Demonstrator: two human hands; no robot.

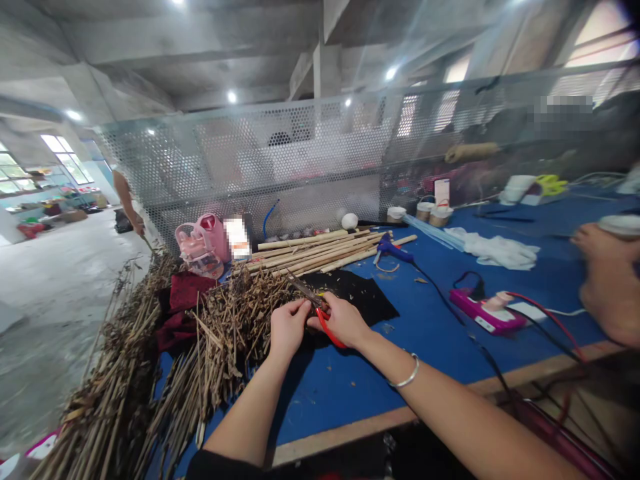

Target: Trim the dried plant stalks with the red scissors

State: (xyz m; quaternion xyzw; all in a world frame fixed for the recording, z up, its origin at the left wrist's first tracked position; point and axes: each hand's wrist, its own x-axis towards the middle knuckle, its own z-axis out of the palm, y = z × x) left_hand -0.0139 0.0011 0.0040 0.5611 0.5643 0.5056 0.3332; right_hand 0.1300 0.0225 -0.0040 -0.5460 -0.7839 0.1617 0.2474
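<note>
Right grip (345,320) is grasping the red-handled scissors (314,297), their long axis running forward and left, blades pointing toward the dried stems (235,327) lying heaped left on the blue bench (320,407). Left grip (289,325) is resting just beside the scissors, thumb and fingers pinching together; can't tell whether they're holding anything. Left is sitting nearer the heap, right nearer the black cloth (373,293) lying beyond the hands.
</note>
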